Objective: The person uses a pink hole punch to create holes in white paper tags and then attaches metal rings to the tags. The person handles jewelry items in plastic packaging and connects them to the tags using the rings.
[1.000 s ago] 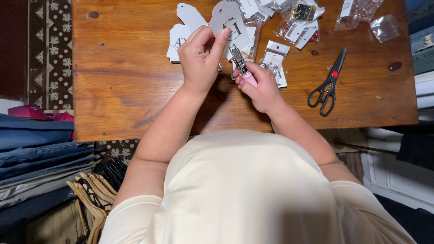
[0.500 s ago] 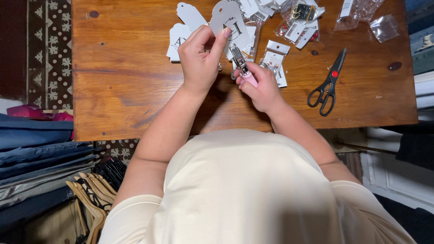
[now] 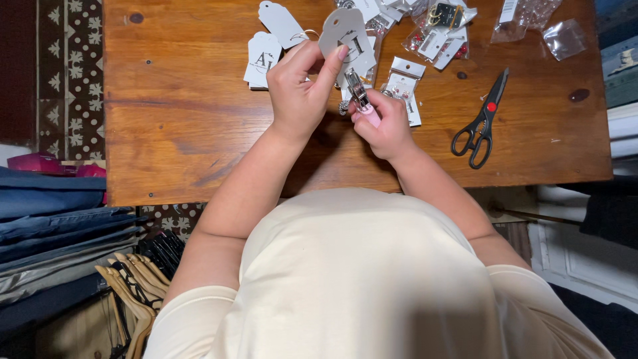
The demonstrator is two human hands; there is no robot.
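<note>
Looking straight down at a wooden table point(image 3: 199, 133) here, both hands up near its far edge. Left hand point(image 3: 299, 93) closed around a pale grey paper tag point(image 3: 342, 33), thumb and fingers pinching its lower edge so it stands up off the wood, just above the pile of other tags. Right hand point(image 3: 385, 126) wrapped snug around the pink handle of a small metal hole punch point(image 3: 359, 96), nose of the tool pointing up at the bottom of that held tag, touching it or close to it, hard to tell which. Hands right next to each other, nearly knuckle to knuckle. More white tags point(image 3: 266, 53) scattered flat on the table left of the held one, a few with dark lettering. Carded bits of jewellery point(image 3: 405, 83) lying just right of the right hand, plus more small clear packets point(image 3: 565, 36) up toward the far right corner. Black scissors point(image 3: 480, 123) with a red pivot lying closed, well off to the right, untouched. Down at the left, off the table: stacked folded clothes point(image 3: 53, 226) and a bunch of wooden hangers point(image 3: 129, 292).
</note>
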